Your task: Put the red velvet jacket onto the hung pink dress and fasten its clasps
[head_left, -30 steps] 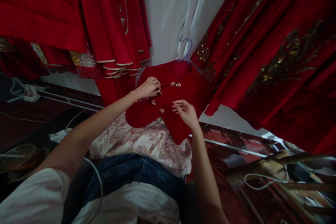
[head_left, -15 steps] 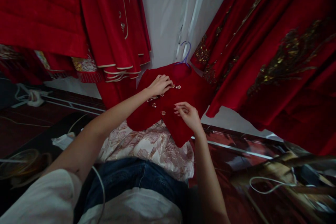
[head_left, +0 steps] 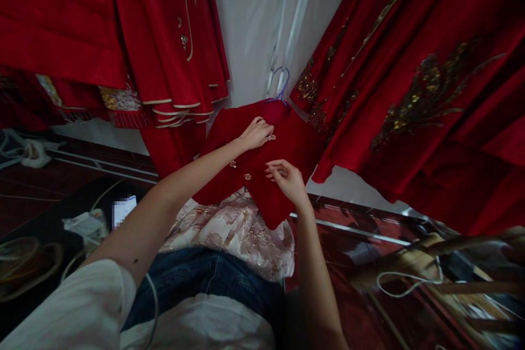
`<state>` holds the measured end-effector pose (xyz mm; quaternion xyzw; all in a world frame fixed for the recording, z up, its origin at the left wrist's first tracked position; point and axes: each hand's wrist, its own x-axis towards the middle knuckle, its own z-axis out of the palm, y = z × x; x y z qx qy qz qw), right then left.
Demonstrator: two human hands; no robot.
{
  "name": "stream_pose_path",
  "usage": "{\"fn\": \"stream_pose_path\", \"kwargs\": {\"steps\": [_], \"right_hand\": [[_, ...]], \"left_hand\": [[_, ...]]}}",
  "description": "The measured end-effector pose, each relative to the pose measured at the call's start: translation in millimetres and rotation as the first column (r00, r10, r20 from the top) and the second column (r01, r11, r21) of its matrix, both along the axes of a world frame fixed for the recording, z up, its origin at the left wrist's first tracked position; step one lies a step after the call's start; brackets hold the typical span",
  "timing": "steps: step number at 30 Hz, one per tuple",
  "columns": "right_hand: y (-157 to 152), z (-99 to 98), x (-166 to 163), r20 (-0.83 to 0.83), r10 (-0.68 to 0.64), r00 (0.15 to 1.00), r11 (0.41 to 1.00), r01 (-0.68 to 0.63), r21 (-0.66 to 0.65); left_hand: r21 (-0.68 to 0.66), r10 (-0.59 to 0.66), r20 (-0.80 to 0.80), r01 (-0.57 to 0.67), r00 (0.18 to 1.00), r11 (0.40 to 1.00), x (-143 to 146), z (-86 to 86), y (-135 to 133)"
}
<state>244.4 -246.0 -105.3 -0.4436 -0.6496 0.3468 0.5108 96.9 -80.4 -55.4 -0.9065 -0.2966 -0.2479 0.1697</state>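
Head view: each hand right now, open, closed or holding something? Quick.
Left hand: curled beside a flower ornament on the red top; grip can't be told.
Right hand: partly curled over the red top; whether it holds anything can't be told.

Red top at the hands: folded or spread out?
Spread out: the red top extends broadly to either side of the purple hanger at its neck.

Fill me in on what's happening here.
Someone is handling, bare-handed, a red top on a purple hanger. Their left grip is at the upper flower-shaped ornament; whether it pinches it is unclear. The right grip is loosely curled over the top's front, with nothing visible in it. Pink brocade fabric lies beneath the top's hem, and red garments hang on both sides.
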Motion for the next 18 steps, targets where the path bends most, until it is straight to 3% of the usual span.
{"fn": "stream_pose_path", "kwargs": {"steps": [12, 15, 18], "right_hand": [[0, -5.3, 5, 0.044, -0.006, 0.999, 0.999, 0.004, 0.033], [5, -11.2, 8, 0.103, -0.086, 0.991, 0.992, 0.076, 0.1], [25, -8.0, 2, 0.009, -0.232, 0.973, 0.957, 0.226, 0.18]], "left_hand": [[-0.061, 0.024, 0.016, -0.023, 1.0, 0.998, -2, 6.6, -2], [-0.04, 0.037, -0.054, -0.039, 0.998, 0.998, -3, 13.2, -13], [-0.053, 0.105, -0.166, -0.115, 0.981, 0.992, -9, 24.7, -23]]}}
